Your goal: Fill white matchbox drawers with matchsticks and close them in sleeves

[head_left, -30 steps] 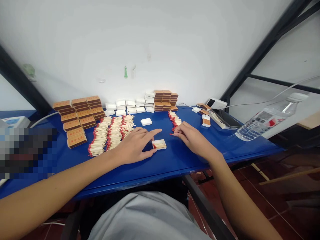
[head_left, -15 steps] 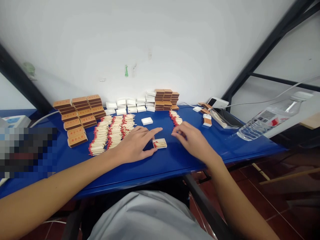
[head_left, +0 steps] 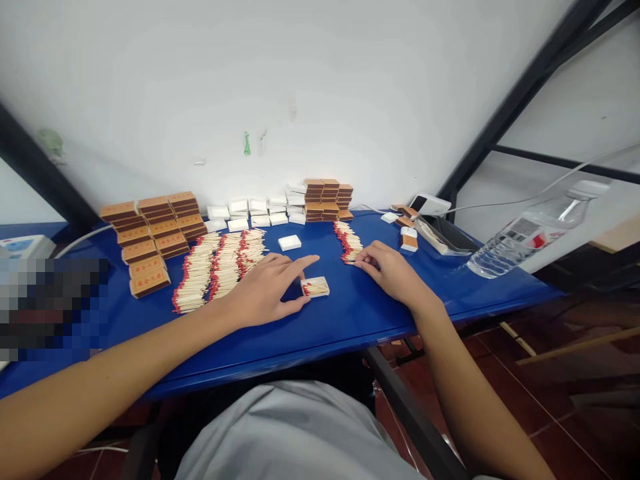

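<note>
My left hand [head_left: 270, 287] rests on the table with its index finger stretched out. Its thumb and another finger hold the left end of a white matchbox tray [head_left: 324, 293], in which some red-headed matches [head_left: 315, 288] lie. My right hand [head_left: 387, 268] is closed, thumb and index finger pinched on a match at the near end of a narrow row of matches [head_left: 347, 239]. To the left of my left hand lie wider rows of matches [head_left: 195, 273], partly covered by that hand. Behind the filled tray sits another white tray [head_left: 290, 242].
Stacked matchboxes [head_left: 150, 280] stand at the left, more matchboxes [head_left: 327, 200] at the back. White trays [head_left: 237, 225] line the wall. At the right are a loose matchbox [head_left: 409, 240], a black tray [head_left: 445, 240] and a tilted water bottle [head_left: 530, 233]. The blue table's [head_left: 280, 357] front edge is near.
My right hand has moved slightly down and left, its fingertips now at the near end of the narrow match row. My left hand stays at the tray. The whole view has shifted slightly.
</note>
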The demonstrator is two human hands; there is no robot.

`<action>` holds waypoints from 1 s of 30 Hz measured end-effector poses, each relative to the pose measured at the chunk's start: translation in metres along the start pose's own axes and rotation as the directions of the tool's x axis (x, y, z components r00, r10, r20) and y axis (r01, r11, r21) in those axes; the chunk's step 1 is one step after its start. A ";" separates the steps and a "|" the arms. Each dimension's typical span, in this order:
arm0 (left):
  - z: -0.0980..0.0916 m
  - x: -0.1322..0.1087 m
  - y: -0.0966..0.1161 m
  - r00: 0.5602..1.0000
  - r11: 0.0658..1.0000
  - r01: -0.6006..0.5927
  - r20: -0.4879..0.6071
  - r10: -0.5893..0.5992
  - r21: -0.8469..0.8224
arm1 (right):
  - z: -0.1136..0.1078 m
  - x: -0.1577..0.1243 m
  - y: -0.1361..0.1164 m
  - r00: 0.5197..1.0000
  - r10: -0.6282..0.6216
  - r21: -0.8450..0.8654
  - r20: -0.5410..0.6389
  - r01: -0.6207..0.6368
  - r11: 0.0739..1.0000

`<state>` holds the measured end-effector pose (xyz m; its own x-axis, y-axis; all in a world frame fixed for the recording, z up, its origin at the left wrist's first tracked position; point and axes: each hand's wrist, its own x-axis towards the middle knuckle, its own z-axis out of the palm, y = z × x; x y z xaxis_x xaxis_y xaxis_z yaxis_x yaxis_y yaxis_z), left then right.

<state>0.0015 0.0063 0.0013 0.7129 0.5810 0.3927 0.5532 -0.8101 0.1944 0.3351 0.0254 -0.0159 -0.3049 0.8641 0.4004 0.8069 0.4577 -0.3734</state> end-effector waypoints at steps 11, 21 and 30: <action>0.000 -0.001 -0.001 1.000 1.000 -0.003 -0.005 0.003 -0.017 | 0.002 -0.005 0.000 1.000 -0.006 -0.031 -0.018 0.006 1.000; -0.001 -0.001 -0.001 1.000 0.999 -0.016 -0.020 0.015 -0.047 | 0.001 -0.004 0.000 1.000 0.018 -0.035 0.010 -0.017 0.999; -0.002 0.000 -0.001 1.000 0.999 -0.009 0.000 0.009 -0.034 | -0.001 -0.001 -0.001 0.996 0.026 -0.127 0.082 -0.015 0.992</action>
<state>-0.0003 0.0069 0.0023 0.7179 0.5734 0.3947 0.5317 -0.8177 0.2207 0.3350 0.0239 -0.0150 -0.3243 0.8899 0.3207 0.8692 0.4141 -0.2702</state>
